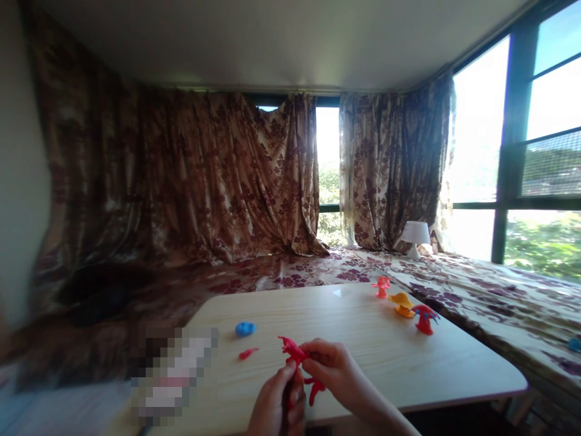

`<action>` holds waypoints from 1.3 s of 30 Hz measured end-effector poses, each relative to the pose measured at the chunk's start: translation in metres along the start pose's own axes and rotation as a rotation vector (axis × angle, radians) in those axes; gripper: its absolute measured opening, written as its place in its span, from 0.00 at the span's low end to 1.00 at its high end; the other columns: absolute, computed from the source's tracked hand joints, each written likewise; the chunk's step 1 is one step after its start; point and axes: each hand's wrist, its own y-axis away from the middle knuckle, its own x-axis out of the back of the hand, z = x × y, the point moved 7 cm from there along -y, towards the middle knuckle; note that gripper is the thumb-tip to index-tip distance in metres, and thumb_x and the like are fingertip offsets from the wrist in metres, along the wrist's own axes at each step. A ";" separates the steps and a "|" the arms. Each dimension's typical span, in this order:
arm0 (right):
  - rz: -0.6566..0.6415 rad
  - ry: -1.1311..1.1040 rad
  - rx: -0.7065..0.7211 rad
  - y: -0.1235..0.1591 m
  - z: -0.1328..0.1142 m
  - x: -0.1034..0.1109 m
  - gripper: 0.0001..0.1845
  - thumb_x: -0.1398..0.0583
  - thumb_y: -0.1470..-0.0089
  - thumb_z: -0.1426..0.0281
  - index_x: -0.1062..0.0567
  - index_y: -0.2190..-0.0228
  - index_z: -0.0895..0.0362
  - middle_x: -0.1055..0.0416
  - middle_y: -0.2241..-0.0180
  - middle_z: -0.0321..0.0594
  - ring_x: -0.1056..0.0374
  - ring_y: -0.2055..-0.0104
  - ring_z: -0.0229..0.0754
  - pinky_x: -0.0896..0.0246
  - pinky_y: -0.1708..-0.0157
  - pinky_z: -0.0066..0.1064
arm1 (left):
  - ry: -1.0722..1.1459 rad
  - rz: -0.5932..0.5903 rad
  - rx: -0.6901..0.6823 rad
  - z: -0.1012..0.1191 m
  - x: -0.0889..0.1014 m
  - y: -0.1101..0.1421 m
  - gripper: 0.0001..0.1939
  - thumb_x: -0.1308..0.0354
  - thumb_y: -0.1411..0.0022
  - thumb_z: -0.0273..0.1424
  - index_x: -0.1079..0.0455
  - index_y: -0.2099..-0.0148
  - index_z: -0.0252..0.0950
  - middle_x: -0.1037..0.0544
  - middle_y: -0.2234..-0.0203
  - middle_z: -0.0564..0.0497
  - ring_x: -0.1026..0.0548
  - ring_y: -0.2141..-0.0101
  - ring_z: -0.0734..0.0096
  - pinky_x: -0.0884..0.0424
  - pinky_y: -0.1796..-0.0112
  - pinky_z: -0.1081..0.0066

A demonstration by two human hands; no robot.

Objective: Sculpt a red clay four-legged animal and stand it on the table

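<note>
Above the near part of the table, a red modelling-clay figure [294, 351] with thin pointed limbs is held between both hands. My left hand [278, 401] is closed around its lower part, thumb against the clay. From the right side, my right hand [330, 363] pinches the figure's edge with thumb and fingers. A red clay piece with prongs [316, 390] shows just below my right hand; whether it joins the figure I cannot tell. Left of the hands, a small red clay scrap [247, 353] and a blue clay lump [246, 329] lie on the table.
Along the light wooden table's [345, 321] right side stand a pink-red clay figure [382, 287], a yellow one [402, 304] and a red-and-blue one [425, 320]. A pixelated patch covers the left edge. Behind are a flower-patterned cover [295, 272] and a white lamp [414, 236].
</note>
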 end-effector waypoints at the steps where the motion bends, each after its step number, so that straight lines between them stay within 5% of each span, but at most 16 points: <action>1: 0.004 -0.003 -0.003 0.000 0.001 0.000 0.24 0.32 0.61 0.51 0.19 0.71 0.59 0.26 0.75 0.36 0.32 0.73 0.37 0.36 0.73 0.28 | -0.013 0.006 -0.007 0.001 0.001 -0.001 0.27 0.28 0.70 0.50 0.36 0.79 0.34 0.40 0.91 0.63 0.48 0.91 0.89 0.56 0.90 0.83; 8: 0.058 -0.046 -0.055 -0.001 0.002 0.007 0.23 0.31 0.62 0.53 0.18 0.71 0.59 0.24 0.74 0.38 0.33 0.73 0.36 0.38 0.71 0.27 | -0.153 0.050 -0.030 0.008 0.011 0.003 0.29 0.39 0.56 0.57 0.28 0.75 0.31 0.39 0.93 0.59 0.47 0.92 0.85 0.56 0.89 0.80; 14: 0.060 -0.082 -0.104 0.006 -0.005 0.013 0.20 0.31 0.59 0.55 0.18 0.69 0.59 0.26 0.75 0.36 0.36 0.74 0.34 0.41 0.71 0.25 | -0.279 0.252 -0.388 0.039 0.025 0.013 0.24 0.30 0.61 0.47 0.25 0.67 0.34 0.36 0.89 0.60 0.42 0.85 0.83 0.49 0.85 0.83; 18: 0.036 -0.105 -0.139 0.008 0.000 0.010 0.20 0.31 0.59 0.56 0.18 0.68 0.60 0.27 0.76 0.36 0.38 0.75 0.33 0.44 0.73 0.25 | -0.351 0.284 -0.549 0.051 0.013 0.022 0.20 0.27 0.63 0.38 0.22 0.66 0.34 0.27 0.82 0.55 0.34 0.78 0.76 0.35 0.75 0.80; 25: 0.028 -0.145 -0.181 0.005 0.008 0.006 0.23 0.31 0.60 0.54 0.18 0.67 0.61 0.30 0.78 0.34 0.41 0.78 0.31 0.47 0.76 0.24 | -0.503 0.379 -0.845 0.062 -0.003 0.042 0.14 0.28 0.62 0.22 0.20 0.69 0.41 0.25 0.76 0.52 0.30 0.72 0.69 0.35 0.75 0.81; 32: 0.033 -0.122 -0.177 0.007 0.009 0.005 0.23 0.32 0.59 0.54 0.19 0.67 0.62 0.27 0.76 0.37 0.37 0.77 0.33 0.42 0.75 0.26 | -0.370 0.356 -0.875 0.061 -0.006 0.043 0.13 0.29 0.61 0.19 0.21 0.73 0.41 0.23 0.74 0.51 0.28 0.65 0.65 0.32 0.68 0.82; 39: 0.025 -0.058 -0.092 0.005 -0.013 0.007 0.24 0.30 0.63 0.53 0.20 0.68 0.60 0.25 0.74 0.37 0.35 0.74 0.34 0.38 0.72 0.27 | -0.489 0.360 -0.692 0.063 0.012 0.035 0.15 0.29 0.58 0.35 0.21 0.64 0.38 0.28 0.82 0.56 0.37 0.81 0.76 0.38 0.78 0.78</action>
